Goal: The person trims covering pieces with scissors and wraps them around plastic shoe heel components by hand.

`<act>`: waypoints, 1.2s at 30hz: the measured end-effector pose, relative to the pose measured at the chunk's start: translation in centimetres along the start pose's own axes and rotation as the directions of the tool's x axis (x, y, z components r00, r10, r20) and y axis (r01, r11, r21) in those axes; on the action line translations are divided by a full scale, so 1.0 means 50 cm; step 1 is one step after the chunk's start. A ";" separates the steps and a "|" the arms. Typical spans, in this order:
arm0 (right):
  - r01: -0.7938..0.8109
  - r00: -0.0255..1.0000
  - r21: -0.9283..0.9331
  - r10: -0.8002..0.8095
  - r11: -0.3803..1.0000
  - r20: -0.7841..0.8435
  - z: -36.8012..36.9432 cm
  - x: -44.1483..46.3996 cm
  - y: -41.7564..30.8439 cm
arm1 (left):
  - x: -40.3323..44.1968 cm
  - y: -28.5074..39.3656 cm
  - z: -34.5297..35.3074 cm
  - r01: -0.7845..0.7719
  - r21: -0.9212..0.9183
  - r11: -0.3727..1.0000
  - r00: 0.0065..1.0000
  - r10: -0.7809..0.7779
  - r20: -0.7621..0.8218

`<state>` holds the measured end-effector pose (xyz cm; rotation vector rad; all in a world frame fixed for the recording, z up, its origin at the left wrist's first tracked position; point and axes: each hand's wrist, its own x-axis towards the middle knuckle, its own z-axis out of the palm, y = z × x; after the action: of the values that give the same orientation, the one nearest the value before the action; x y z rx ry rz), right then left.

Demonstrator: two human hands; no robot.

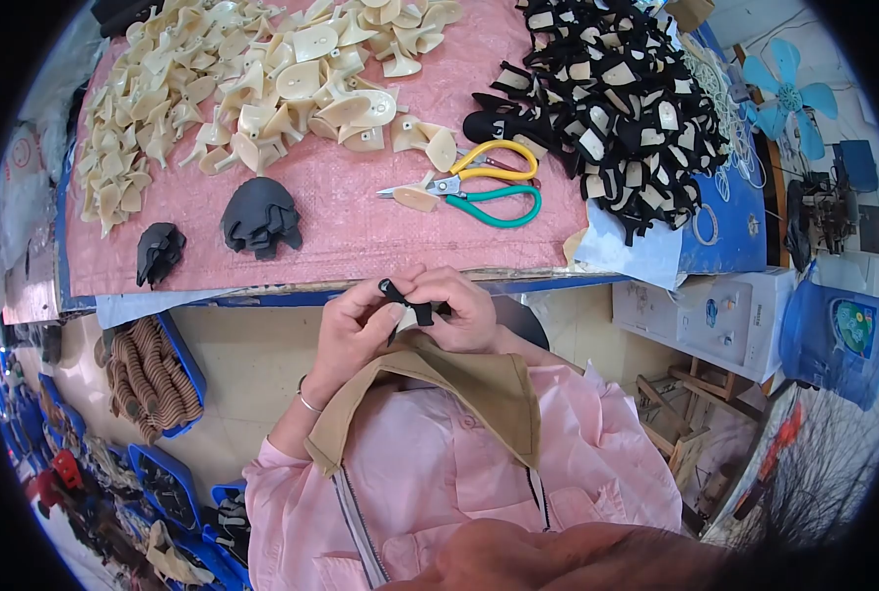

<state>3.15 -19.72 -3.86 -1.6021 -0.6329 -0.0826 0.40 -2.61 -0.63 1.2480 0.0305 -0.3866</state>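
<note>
Both my hands meet at the table's front edge, holding a small cream plastic piece partly wrapped in black fabric (421,314). My left hand (353,333), with a bracelet at the wrist, pinches it from the left. On the other side, the fingers of my right hand (462,310) are closed on the black fabric. Part of the piece is hidden behind the fingers. Beyond my hands lie scissors (469,184) with one yellow and one green handle, their blades touching a loose cream piece (416,197).
Bare cream plastic pieces (306,79) cover the back left of the pink sheet (361,231). Black-covered pieces (627,118) are heaped at the right. Two dark fabric stacks (262,217) lie at the left front. A blue bin (178,369) holds striped items below; a fan (788,97) stands right.
</note>
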 end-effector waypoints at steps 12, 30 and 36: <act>-0.242 0.969 0.381 0.206 0.892 0.133 -0.006 -0.005 0.011 | 0.023 -0.045 -0.018 -0.119 -0.357 0.927 0.993 0.114 -0.033; 0.146 0.989 -0.079 -0.148 0.986 -0.016 -0.001 0.020 -0.009 | 0.000 -0.010 0.006 -0.252 0.256 0.933 0.959 0.277 -0.065; 0.049 0.997 0.015 -0.050 0.999 0.053 -0.007 0.015 -0.005 | 0.014 -0.003 -0.021 -0.195 0.106 0.975 0.978 0.202 -0.060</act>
<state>3.82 -19.80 -3.28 -1.5793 -0.7137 -0.0719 1.22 -1.88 -1.25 1.3498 -0.0539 -0.1720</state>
